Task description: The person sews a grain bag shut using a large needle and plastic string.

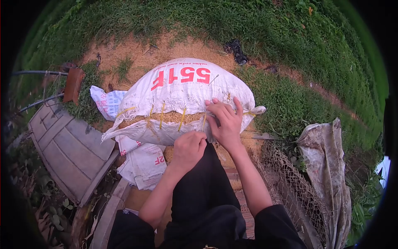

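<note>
The left hand (190,150) closes at the sack's (178,91) near edge, contents hidden; the right hand (226,123) spreads toward its right end.

Green grass (166,18) surrounds bare, tan-littered ground (110,50) in daylight.

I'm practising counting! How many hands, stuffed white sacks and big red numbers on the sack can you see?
Hands (left hand, right hand): 2
Stuffed white sack: 1
Big red numbers on it: 3
Total: 6
</note>
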Motion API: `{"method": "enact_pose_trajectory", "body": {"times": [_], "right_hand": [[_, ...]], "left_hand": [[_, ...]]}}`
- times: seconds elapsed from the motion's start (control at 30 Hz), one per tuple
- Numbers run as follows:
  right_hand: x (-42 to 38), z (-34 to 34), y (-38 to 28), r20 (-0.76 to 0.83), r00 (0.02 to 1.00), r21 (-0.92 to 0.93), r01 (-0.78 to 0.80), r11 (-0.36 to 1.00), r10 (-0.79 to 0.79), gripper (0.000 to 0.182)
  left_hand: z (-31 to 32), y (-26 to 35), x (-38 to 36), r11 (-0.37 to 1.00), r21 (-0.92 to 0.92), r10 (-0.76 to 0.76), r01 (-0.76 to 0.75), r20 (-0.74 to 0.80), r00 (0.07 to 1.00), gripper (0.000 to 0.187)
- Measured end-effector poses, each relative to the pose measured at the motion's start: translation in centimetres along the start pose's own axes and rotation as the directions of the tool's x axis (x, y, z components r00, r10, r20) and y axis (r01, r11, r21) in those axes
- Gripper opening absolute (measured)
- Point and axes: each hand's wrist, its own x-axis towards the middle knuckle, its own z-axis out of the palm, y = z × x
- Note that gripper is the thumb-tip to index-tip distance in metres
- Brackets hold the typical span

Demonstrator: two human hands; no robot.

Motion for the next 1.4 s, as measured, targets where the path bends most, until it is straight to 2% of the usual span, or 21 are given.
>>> {"method": "enact_pose_trajectory", "body": {"times": [0.13, 0.23, 0.3, 0.33, 0.4, 0.43, 0.5, 0.53, 0.6, 0.63, 0.7, 0.73, 0.8, 0.93, 1.0, 1.03, 1.1, 1.23, 1.3, 1.33, 1.4], "right_hand": [[-0.8, 0.4, 0.3, -0.009, 0.999, -0.039, 0.046, 0.998, -0.046, 0.016], [-1.0, 0.4, 0.4, 0.001, 0.999, -0.069, 0.053, 0.996, -0.054, 0.011], [-1.3, 0.6, 0.6, 0.008, 0.998, -0.097, 0.066, 0.993, -0.065, 0.01], [-1.5, 0.6, 0.5, 0.007, 0.998, -0.094, 0.067, 0.993, -0.067, 0.01], [-1.5, 0.7, 0.5, 0.005, 0.997, -0.112, 0.075, 0.991, -0.075, 0.009], [-1.5, 0.7, 0.5, 0.003, 0.997, -0.111, 0.077, 0.991, -0.077, 0.009], [-1.7, 0.6, 0.5, 0.01, 0.997, -0.108, 0.076, 0.991, -0.075, 0.009], [-1.9, 0.6, 0.5, 0.008, 0.997, -0.108, 0.076, 0.991, -0.076, 0.009], [-1.9, 0.8, 0.5, -0.003, 0.996, -0.116, 0.083, 0.99, -0.084, 0.009], [-1.8, 0.9, 0.5, -0.006, 0.996, -0.116, 0.088, 0.989, -0.089, 0.009], [-2.1, 0.9, 0.5, -0.008, 0.996, -0.122, 0.085, 0.989, -0.087, 0.009], [-2.3, 0.8, 0.5, -0.008, 0.996, -0.124, 0.084, 0.989, -0.086, 0.009], [-2.3, 0.7, 0.5, 0.001, 0.996, -0.128, 0.089, 0.988, -0.09, 0.01], [-2.5, 0.9, 0.4, -0.017, 0.996, -0.098, 0.086, 0.992, -0.088, 0.009], [-2.7, 0.8, 0.8, 0.006, 0.995, -0.101, 0.104, 0.989, -0.104, 0.011], [-2.7, 0.5, 0.9, 0.003, 0.994, -0.102, 0.107, 0.989, -0.108, 0.011], [-2.7, 0.0, 0.6, 0.058, 0.993, -0.061, 0.102, 0.993, -0.099, 0.017], [-2.1, -1.1, -0.8, 0.11, 0.99, 0.048, 0.08, 0.996, -0.085, 0.025], [-1.7, -0.6, -1.3, 0.141, 0.974, -0.013, 0.182, 0.983, -0.179, 0.031], [-1.6, -0.3, -1.2, 0.148, 0.973, -0.011, 0.181, 0.983, -0.177, 0.031], [-1.3, 0.3, -0.9, 0.223, 0.936, -0.007, 0.282, 0.959, -0.273, 0.031]], "left_hand": [[0.1, -0.2, -0.6, 1.0, 0.014, 0.018, -0.018, -0.002, 1.0, 0.025], [-0.2, 0.2, -0.6, 0.997, 0.043, -0.058, 0.057, 0.034, 0.998, 0.021], [-0.7, 1.1, -0.4, 0.972, -0.026, -0.232, 0.233, 0.041, 0.972, 0.017], [-1.0, 1.3, -0.5, 0.972, -0.023, -0.232, 0.233, 0.04, 0.972, 0.017], [-1.6, 1.9, -0.6, 0.914, -0.081, -0.404, 0.397, -0.122, 0.906, 0.015], [-2.2, 2.3, 0.1, 0.915, -0.08, -0.403, 0.396, -0.124, 0.907, 0.015], [-3.2, 2.7, 2.3, 0.82, -0.099, -0.566, 0.564, -0.289, 0.772, 0.01], [-2.9, 1.6, 2.6, 0.821, -0.099, -0.565, 0.563, -0.289, 0.773, 0.01], [-2.5, -0.7, 3.4, 0.794, -0.052, -0.605, 0.605, -0.145, 0.783, 0.014], [-2.2, -0.9, 3.8, 0.797, -0.052, -0.602, 0.602, -0.15, 0.784, 0.014], [-1.4, -0.1, 4.5, 0.707, -0.023, -0.707, 0.707, -0.048, 0.705, 0.029], [-1.3, 0.2, 4.8, 0.707, -0.024, -0.707, 0.707, -0.046, 0.706, 0.029], [-1.3, 0.6, 5.3, 0.615, -0.082, -0.788, 0.784, -0.077, 0.611, 0.04], [-2.0, 1.7, 4.3, 0.652, -0.177, -0.753, 0.737, -0.036, 0.658, 0.036], [-3.1, 2.2, 2.9, 0.703, -0.059, -0.711, 0.709, -0.099, 0.696, 0.027], [-3.6, 2.4, 2.3, 0.705, -0.06, -0.709, 0.707, -0.103, 0.698, 0.027], [-4.3, 2.7, 1.2, 0.767, -0.043, -0.641, 0.64, 0.007, 0.768, 0.018], [-4.1, 3.2, -0.2, 0.77, -0.063, -0.637, 0.635, -0.031, 0.77, 0.016], [-3.8, 3.1, -1.0, 0.795, -0.123, -0.603, 0.594, -0.064, 0.795, 0.015], [-3.7, 3.1, -1.1, 0.791, -0.124, -0.609, 0.6, -0.063, 0.791, 0.015], [-3.6, 3.0, -1.0, 0.796, -0.14, -0.6, 0.588, -0.064, 0.797, 0.014]]}}
